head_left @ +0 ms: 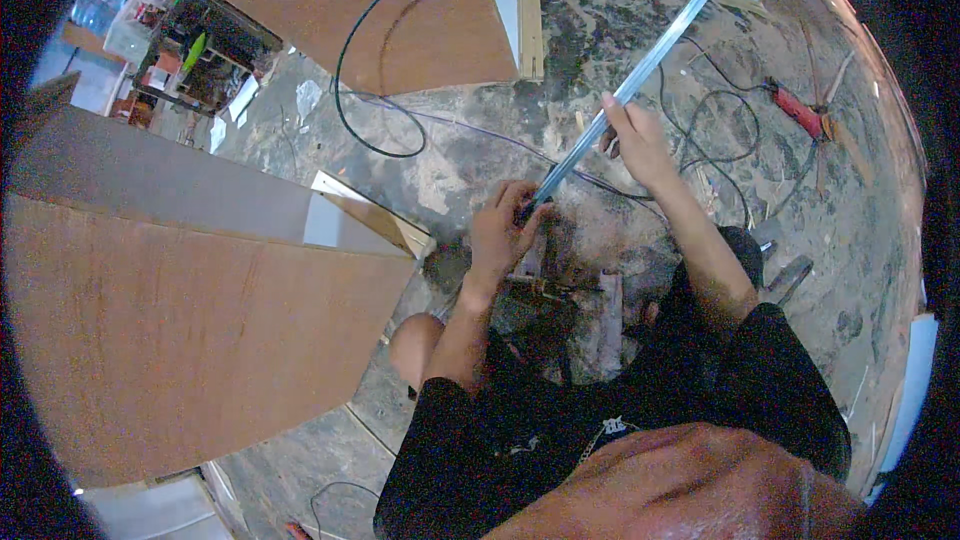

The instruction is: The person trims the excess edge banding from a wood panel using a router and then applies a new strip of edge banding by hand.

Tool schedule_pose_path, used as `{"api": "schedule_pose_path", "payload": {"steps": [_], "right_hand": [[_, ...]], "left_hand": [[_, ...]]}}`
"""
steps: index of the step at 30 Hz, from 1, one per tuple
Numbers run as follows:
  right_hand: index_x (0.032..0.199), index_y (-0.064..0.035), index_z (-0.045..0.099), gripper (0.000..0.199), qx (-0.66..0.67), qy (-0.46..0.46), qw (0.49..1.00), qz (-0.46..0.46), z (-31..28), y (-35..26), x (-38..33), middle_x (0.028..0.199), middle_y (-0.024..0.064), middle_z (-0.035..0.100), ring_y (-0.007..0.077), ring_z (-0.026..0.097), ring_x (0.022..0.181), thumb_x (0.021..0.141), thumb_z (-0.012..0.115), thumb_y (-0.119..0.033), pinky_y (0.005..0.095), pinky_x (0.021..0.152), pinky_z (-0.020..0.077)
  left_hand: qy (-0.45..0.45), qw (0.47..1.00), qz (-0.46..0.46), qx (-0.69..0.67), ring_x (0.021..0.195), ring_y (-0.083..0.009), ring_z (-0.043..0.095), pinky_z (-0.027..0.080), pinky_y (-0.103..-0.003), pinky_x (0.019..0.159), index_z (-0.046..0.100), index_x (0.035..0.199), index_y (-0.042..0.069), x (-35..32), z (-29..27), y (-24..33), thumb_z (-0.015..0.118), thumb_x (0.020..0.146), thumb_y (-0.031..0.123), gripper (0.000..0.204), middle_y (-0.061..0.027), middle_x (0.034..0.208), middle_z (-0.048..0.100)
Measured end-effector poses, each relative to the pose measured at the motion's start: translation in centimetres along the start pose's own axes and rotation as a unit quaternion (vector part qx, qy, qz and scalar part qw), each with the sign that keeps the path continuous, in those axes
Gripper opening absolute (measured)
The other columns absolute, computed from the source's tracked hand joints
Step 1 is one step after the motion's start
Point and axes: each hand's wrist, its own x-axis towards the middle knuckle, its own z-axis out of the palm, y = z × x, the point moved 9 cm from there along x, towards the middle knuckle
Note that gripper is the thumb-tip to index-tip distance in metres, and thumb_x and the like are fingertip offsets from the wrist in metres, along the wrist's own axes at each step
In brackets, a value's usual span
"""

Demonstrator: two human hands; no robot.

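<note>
Fingers (pixel 618 118) of the right hand (pixel 645 147) are pinching the long silvery strip (pixel 668 45) partway along, and those of the left hand (pixel 496 236) are curling around its lower end. It is slanting up to the right, over the stained floor (pixel 445 180). I am judging this step as steadying and guiding; the next move is probably asking for an even two-handed hold. Farther out, a red tool (pixel 797 114) and a brown panel (pixel 200 340) are lying.

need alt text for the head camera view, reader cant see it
A person's left hand holds the lower end of a long silvery strip, the right hand gripping it farther up, above a stained floor. A red corded power tool lies at right; brown panels are at left.
</note>
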Motion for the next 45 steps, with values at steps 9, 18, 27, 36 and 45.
{"api": "schedule_pose_path", "payload": {"steps": [9,18,27,36,45], "right_hand": [[0.081,-0.0003,0.059,0.051,0.001,-0.009,1.000,-0.010,0.7,-0.7,-0.5,0.067,0.0048,0.057,0.0110,0.053,0.054,0.096,0.043,-0.046,0.0257,0.050,0.0424],[0.087,0.0019,0.060,0.049,-0.020,-0.021,1.000,0.010,1.6,0.7,0.0,0.068,0.0093,0.058,0.0165,0.057,0.057,0.096,0.045,-0.044,0.0309,0.056,0.0461],[0.085,0.0024,0.057,0.047,-0.058,-0.049,0.997,0.013,2.0,0.7,-0.1,0.074,0.0084,0.059,0.0135,0.057,0.058,0.096,0.046,-0.042,0.0272,0.055,0.0451],[0.081,0.0011,0.062,0.048,-0.057,-0.034,0.998,-0.024,1.7,2.1,0.7,0.063,0.0096,0.058,0.0184,0.056,0.055,0.093,0.049,-0.044,0.0328,0.055,0.0438],[0.093,-0.0061,0.069,0.032,0.042,0.099,0.992,-0.073,-1.2,-2.3,-0.1,0.056,-0.0041,0.048,0.0040,0.039,0.051,0.082,0.071,-0.036,0.0242,0.047,0.0330]], "left_hand": [[-0.011,0.999,-0.029,0.010,0.063,-0.0288,0.061,0.046,-0.039,0.053,0.055,0.098,0.012,-0.4,0.5,-1.2,0.071,0.079,0.027,0.029,-0.0094,0.077,0.060],[-0.012,0.999,-0.050,0.019,0.062,-0.0303,0.060,0.045,-0.041,0.054,0.054,0.097,0.012,-0.3,0.0,-1.9,0.072,0.078,0.024,0.029,-0.0110,0.075,0.061],[-0.012,0.999,-0.029,0.030,0.066,-0.0304,0.058,0.044,-0.041,0.056,0.053,0.091,0.011,-0.5,0.3,-1.8,0.070,0.076,0.014,0.022,-0.0097,0.079,0.056],[0.039,0.999,-0.010,-0.009,0.068,-0.0284,0.060,0.047,-0.038,0.059,0.058,0.100,0.009,-0.3,-0.3,-1.3,0.072,0.077,0.017,0.028,-0.0108,0.079,0.061],[0.002,1.000,0.018,-0.019,0.071,-0.0313,0.062,0.047,-0.041,0.062,0.062,0.104,0.009,-0.2,-0.2,-0.6,0.059,0.089,0.024,0.022,-0.0154,0.080,0.062]]}}
